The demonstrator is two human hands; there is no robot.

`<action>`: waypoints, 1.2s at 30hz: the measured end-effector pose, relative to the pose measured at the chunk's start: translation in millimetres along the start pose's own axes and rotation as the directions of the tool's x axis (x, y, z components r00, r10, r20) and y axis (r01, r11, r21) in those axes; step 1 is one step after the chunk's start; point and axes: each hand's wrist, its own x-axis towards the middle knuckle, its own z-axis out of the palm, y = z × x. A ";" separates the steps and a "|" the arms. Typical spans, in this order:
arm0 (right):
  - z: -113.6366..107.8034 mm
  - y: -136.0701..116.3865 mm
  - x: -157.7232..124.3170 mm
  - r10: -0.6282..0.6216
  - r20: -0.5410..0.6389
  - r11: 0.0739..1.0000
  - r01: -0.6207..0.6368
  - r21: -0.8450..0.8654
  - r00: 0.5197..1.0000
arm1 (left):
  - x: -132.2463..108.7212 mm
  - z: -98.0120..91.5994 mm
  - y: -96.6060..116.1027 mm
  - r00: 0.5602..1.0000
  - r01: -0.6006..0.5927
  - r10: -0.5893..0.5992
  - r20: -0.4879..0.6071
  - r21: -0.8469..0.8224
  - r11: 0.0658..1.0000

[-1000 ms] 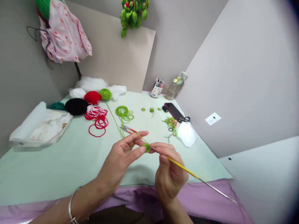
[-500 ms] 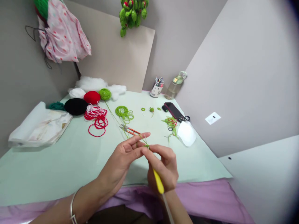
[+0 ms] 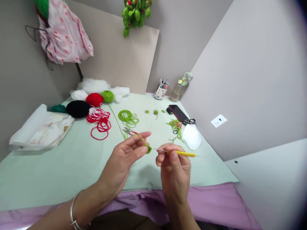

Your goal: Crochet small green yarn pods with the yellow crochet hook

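Observation:
Between the thumb and fingers of my left hand (image 3: pixel 129 151) is pinched a small green crochet piece (image 3: pixel 149 149). Green yarn runs over my raised left index finger towards the loose green yarn coil (image 3: pixel 128 117). My right hand (image 3: pixel 175 163) grips a crochet hook (image 3: pixel 183 154) with a yellow handle, held nearly level. Its thin metal shaft points left and its tip meets the green piece; whether a loop sits on it is too small to tell. Just beyond my left fingers lie scissors (image 3: pixel 130 131) with orange-red handles, partly hidden.
Yarn balls in red (image 3: pixel 94 99), black (image 3: pixel 78 109) and green (image 3: pixel 107 95) stand back left, near white stuffing (image 3: pixel 93 85). Tangled yarn scraps (image 3: pixel 176 127), a phone (image 3: pixel 178 114) and black-handled scissors (image 3: pixel 191 121) lie right. A bottle (image 3: pixel 179 88) and pen cup (image 3: pixel 161 91) stand behind.
My right hand has moved right and turned the hook from pointing away to nearly level. The green piece now shows beyond my left fingertips. My left index finger has lowered slightly.

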 end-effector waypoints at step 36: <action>-4.0 10.9 1.8 0.109 0.050 0.994 -0.109 -0.007 0.993 | 6.2 -4.7 -8.7 0.991 0.029 -0.029 0.132 0.001 1.000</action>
